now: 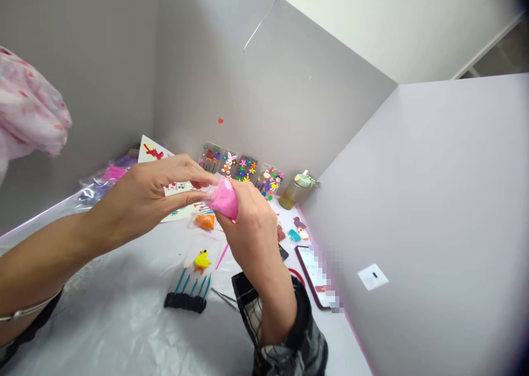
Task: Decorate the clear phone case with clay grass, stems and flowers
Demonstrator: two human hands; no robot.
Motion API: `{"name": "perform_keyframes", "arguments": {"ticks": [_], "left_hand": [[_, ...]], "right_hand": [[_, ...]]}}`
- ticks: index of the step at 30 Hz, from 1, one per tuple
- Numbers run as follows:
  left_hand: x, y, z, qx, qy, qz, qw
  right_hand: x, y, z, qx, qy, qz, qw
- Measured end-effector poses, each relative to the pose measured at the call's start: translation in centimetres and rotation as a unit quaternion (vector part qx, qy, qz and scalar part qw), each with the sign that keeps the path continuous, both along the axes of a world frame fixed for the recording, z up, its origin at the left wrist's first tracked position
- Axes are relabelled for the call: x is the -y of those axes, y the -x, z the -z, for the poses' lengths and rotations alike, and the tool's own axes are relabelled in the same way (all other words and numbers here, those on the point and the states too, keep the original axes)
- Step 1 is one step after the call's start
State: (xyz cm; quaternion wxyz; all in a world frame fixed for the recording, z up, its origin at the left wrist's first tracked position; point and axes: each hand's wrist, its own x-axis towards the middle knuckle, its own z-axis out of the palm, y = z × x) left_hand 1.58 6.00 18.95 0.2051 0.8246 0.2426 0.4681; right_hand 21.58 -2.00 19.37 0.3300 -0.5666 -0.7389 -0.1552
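Observation:
A pink lump in clear wrapping point(225, 199) is held up above the table between my two hands. My right hand point(254, 221) is wrapped round its right side. My left hand point(165, 191) pinches the clear wrapping at its left edge between thumb and fingers. Below the hands, a clear case point(192, 279) lies on the table, with a yellow duck, teal stems and a black band on it. Beside it are a pink stick point(222, 256) and metal tweezers point(224, 296), partly hidden by my right sleeve.
Decorated cases point(247, 169) lean against the back wall, right of a white picture sheet point(146, 155). A bottle point(291, 193) stands in the back corner. A phone point(314, 277) lies at the right edge, bagged material point(105, 180) at left. An orange packet point(204, 221) lies beyond the duck case.

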Motion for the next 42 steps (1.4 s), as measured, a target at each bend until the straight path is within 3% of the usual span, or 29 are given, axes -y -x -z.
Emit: {"name": "perform_keyframes", "arguments": {"ticks": [7, 13, 17, 20, 25, 30, 36, 42], "left_hand": [[-0.1, 0.0, 0.4, 0.004, -0.027, 0.008, 1.0], [0.0, 0.0, 0.7, -0.023, -0.004, 0.019, 1.0], [0.0, -0.2, 0.8, -0.044, -0.018, -0.003, 0.999], [-0.2, 0.5, 0.1, -0.061, -0.018, -0.011, 0.998], [-0.6, 2.9, -2.1, -0.186, 0.061, 0.072, 0.978], [-0.4, 2.6, -2.1, -0.079, -0.025, 0.045, 0.996], [0.0, 1.3, -1.0, -0.095, -0.176, 0.02, 0.98], [0.5, 1.1, -1.0, -0.095, -0.186, -0.007, 0.978]], "right_hand": [[-0.1, 0.1, 0.3, 0.062, -0.015, 0.003, 0.998], [0.0, 0.1, 0.6, 0.078, -0.031, 0.001, 0.996], [-0.2, 0.1, 0.7, 0.082, -0.023, 0.006, 0.996], [-0.1, 0.3, 0.6, 0.079, -0.008, -0.005, 0.997], [0.2, 0.4, 0.4, 0.009, 0.014, -0.077, 0.997], [0.1, -0.1, 0.4, -0.045, 0.013, -0.067, 0.997], [0.0, -0.3, 0.6, 0.012, -0.008, -0.037, 0.999], [0.2, 0.1, 0.5, -0.013, 0.013, -0.052, 0.998]]}}
